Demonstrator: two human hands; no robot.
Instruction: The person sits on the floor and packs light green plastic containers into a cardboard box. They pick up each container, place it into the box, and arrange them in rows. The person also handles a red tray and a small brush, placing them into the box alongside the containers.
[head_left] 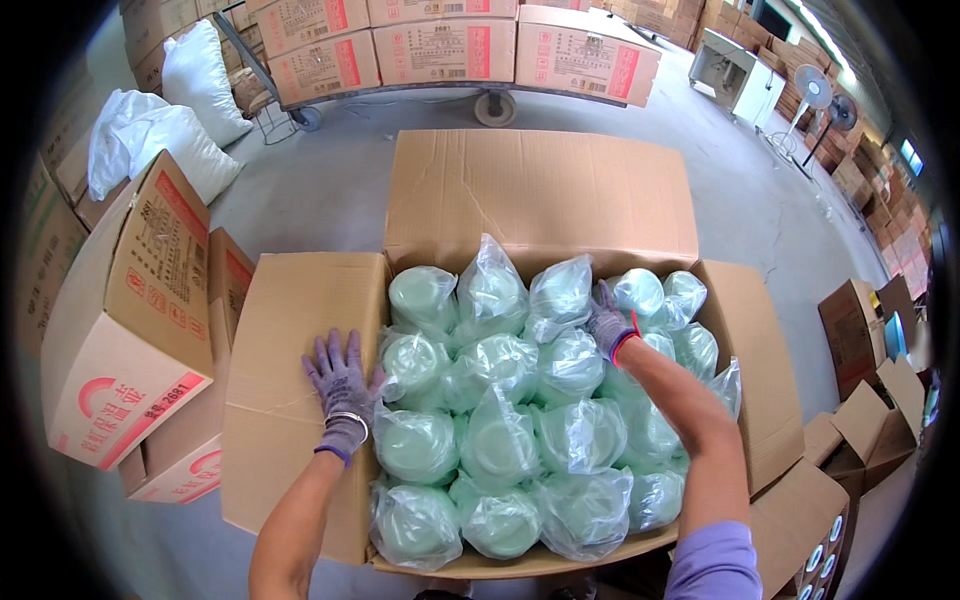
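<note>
A large open cardboard box (pixel 540 205) in front of me is packed with rows of pale green round containers (pixel 500 448), each wrapped in a clear plastic bag. My left hand (pixel 345 385), in a grey-purple glove, lies with fingers spread on the box's left flap (pixel 285 440). My right hand (pixel 608 325), gloved the same with a red band at the wrist, reaches into the far part of the box. It is wedged between a bagged container (pixel 560 292) on its left and another container (pixel 638 292) on its right. Its fingertips are partly hidden among the bags, so any grip is unclear.
Printed cartons (pixel 160 310) stand close on the left, with white sacks (pixel 165 130) behind them. Beyond the box is a wheeled cart (pixel 495 108) loaded with cartons. Open boxes (pixel 860 440) crowd the right side. Fans (pixel 813 88) stand at the far right.
</note>
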